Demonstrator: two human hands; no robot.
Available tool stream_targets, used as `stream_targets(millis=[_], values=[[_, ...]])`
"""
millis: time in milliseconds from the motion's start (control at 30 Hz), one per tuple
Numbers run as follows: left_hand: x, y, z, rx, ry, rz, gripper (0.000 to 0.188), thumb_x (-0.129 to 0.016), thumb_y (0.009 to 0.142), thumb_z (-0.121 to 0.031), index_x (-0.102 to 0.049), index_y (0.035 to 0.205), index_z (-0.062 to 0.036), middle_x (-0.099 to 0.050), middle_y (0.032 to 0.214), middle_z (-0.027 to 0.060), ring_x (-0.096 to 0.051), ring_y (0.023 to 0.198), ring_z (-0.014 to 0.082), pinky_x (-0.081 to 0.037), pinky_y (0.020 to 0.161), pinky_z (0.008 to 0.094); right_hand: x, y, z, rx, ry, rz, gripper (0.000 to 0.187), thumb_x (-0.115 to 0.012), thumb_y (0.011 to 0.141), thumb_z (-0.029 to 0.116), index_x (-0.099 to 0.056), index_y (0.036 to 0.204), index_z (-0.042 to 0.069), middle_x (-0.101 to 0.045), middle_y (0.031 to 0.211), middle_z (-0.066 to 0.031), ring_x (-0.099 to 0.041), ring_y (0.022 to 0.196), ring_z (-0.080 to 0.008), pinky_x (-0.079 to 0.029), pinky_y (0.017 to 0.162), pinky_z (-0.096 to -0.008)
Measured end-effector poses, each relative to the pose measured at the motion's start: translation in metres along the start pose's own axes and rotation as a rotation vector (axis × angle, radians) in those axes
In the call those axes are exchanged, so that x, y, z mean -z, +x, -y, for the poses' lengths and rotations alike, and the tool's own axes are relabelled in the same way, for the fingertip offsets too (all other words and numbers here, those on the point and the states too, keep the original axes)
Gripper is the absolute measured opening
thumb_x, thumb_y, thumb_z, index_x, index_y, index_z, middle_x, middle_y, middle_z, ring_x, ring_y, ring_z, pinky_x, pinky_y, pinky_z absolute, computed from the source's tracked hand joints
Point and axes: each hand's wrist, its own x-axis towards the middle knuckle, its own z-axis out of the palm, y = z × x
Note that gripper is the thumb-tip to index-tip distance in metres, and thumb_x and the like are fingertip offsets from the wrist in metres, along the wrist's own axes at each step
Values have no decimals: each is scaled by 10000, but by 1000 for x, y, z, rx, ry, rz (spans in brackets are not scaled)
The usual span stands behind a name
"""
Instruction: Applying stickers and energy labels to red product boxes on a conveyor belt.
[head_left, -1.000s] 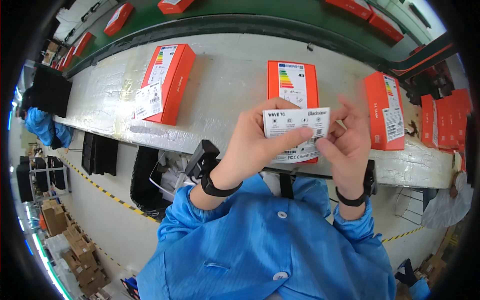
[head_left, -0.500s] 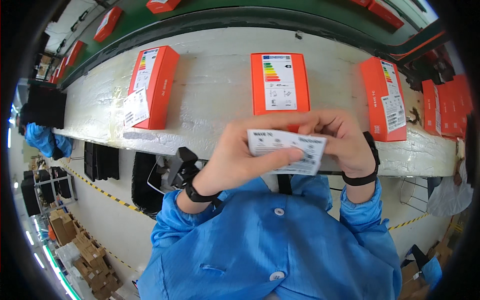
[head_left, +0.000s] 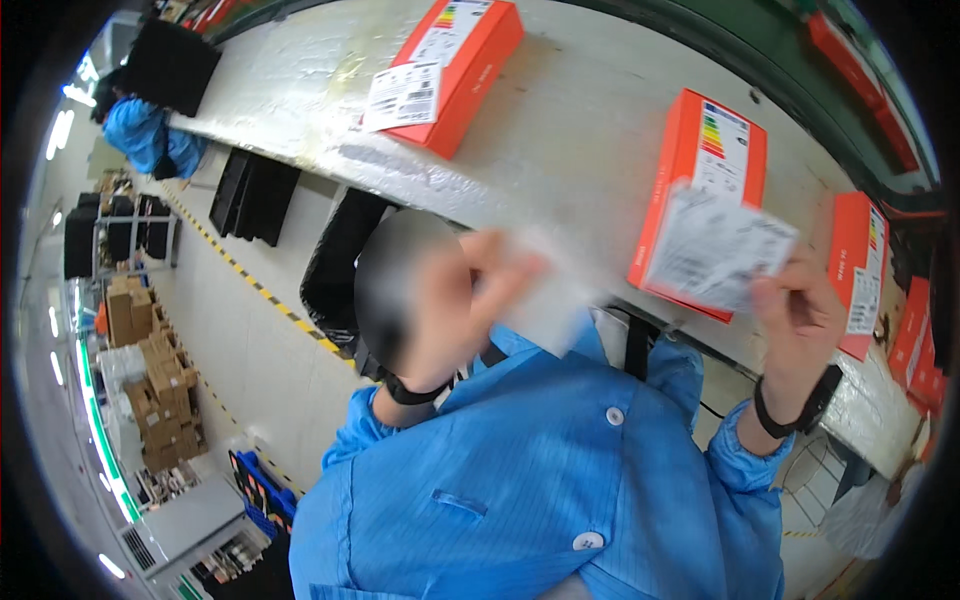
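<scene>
My right hand (head_left: 800, 308) pinches the corner of a white printed label (head_left: 712, 250) between thumb and fingers. The label hangs over the lower part of a red box (head_left: 662, 190) in the middle of the table; whether it touches the box I cannot tell. Smeared by motion, my left hand (head_left: 460, 305) closes on a plain whitish sheet (head_left: 562, 295), probably the label's backing paper, in front of the table edge. Another red box (head_left: 478, 85) lies to the left, a white label (head_left: 403, 96) over its lower end and sticking out past its side.
More red boxes (head_left: 852, 262) line the right end of the table (head_left: 570, 130). Beyond the far edge runs a green conveyor (head_left: 780, 40) carrying red boxes. A black-lined bin (head_left: 335, 265) stands below the front edge. At the far left, a person in blue (head_left: 150, 130) is near black crates.
My hands have drawn apart, the right with the label toward the middle box, the left with a blank sheet to the left. The whole view has turned and shifted left.
</scene>
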Motion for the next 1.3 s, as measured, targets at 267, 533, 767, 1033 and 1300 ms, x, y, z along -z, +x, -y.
stream_targets(millis=[267, 533, 767, 1033, 1300], values=[[31, 14, 19, -679, 969, -606, 495, -704, 790, 36, -551, 1256, -33, -448, 1398, 229, -475, 1282, 368, -410, 1048, 438, 22, -9, -24, 81, -108, -200, 78, -754, 850, -33, -679, 872, -31, -681, 935, -81, -617, 872, -138, -457, 782, -266], [-74, 67, -24, -531, 363, 269, 168, -790, 812, -106, -716, 940, -26, -644, 1031, 96, -623, 987, 237, -478, 890, 353, 13, -7, -14, 0, -1, -34, 83, -798, 788, -27, -726, 827, -21, -653, 811, -55, -572, 737, -113, -425, 668, -250], [-76, 67, -9, -240, 200, 392, 137, -755, 876, -168, -704, 884, -40, -642, 922, 19, -528, 859, 113, -352, 756, 288, 5, -7, -27, -277, 149, -16, 118, -771, 886, 84, -698, 835, 7, -652, 782, -5, -563, 734, -55, -420, 667, -218], [-76, 60, -4, -122, 287, 361, 144, -758, 898, -141, -682, 854, -27, -608, 815, -18, -458, 783, 65, -341, 733, 244, -2, -8, -27, -424, 217, 0, 198, -768, 924, 164, -665, 819, 31, -688, 772, -1, -573, 703, -23, -434, 651, -187], [-74, 54, -3, -70, 258, 360, 169, -773, 894, -158, -679, 835, -31, -606, 791, -20, -465, 771, 63, -344, 742, 237, -3, -9, -32, -449, 223, 18, 197, -772, 918, 153, -667, 821, 18, -691, 782, -8, -578, 711, -23, -449, 648, -191]])
